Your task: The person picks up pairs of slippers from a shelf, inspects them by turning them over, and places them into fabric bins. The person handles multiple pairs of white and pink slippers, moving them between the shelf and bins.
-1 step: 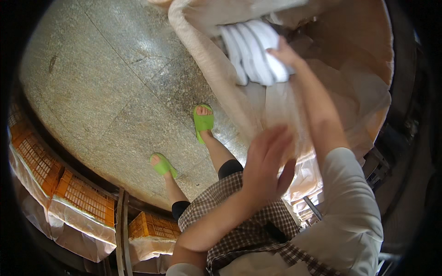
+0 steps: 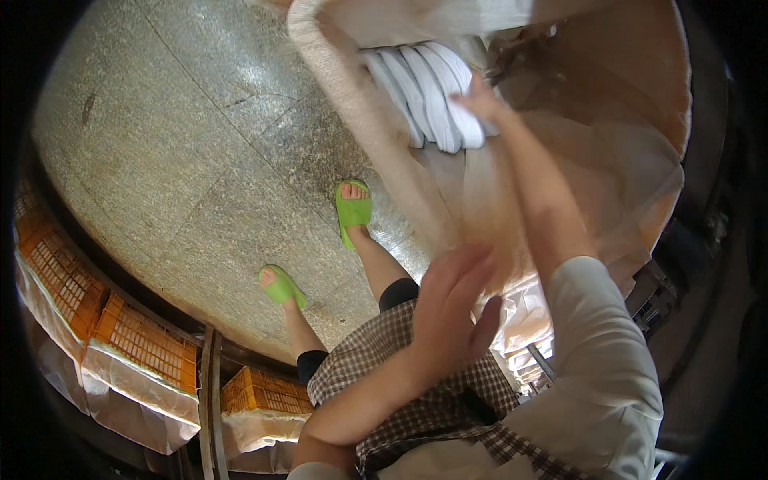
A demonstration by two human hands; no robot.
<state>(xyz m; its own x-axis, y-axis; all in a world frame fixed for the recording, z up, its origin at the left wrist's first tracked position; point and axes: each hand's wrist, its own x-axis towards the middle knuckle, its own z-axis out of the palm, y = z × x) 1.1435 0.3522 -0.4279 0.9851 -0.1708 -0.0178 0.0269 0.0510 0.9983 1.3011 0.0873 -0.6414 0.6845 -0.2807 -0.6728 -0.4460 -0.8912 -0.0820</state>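
Several long white shoe soles (image 2: 436,96) stand side by side in a row along the left wall of a large pale, cloth-lined bin (image 2: 340,88). My right hand (image 2: 486,104) reaches into the bin and grips the right end of that row; motion smears the fingertips, and the far fingers are partly hidden. Nearer my body, my left hand (image 2: 456,308) hovers above the checked apron (image 2: 376,336), holding nothing. Its fingers are stretched out, with the thumb apart from them, and it lies below the bin's near side without contact visible.
Orange plastic crates (image 2: 148,340) with pale liners line the lower left behind a dark rail and a post (image 2: 210,400). My feet in green slippers (image 2: 354,210) stand on the speckled stone floor (image 2: 200,160). A metal bar (image 2: 542,362) shows beneath the bin.
The row of soles has shifted slightly left along with my right hand. My left hand has moved a little left and down, its fingers still extended.
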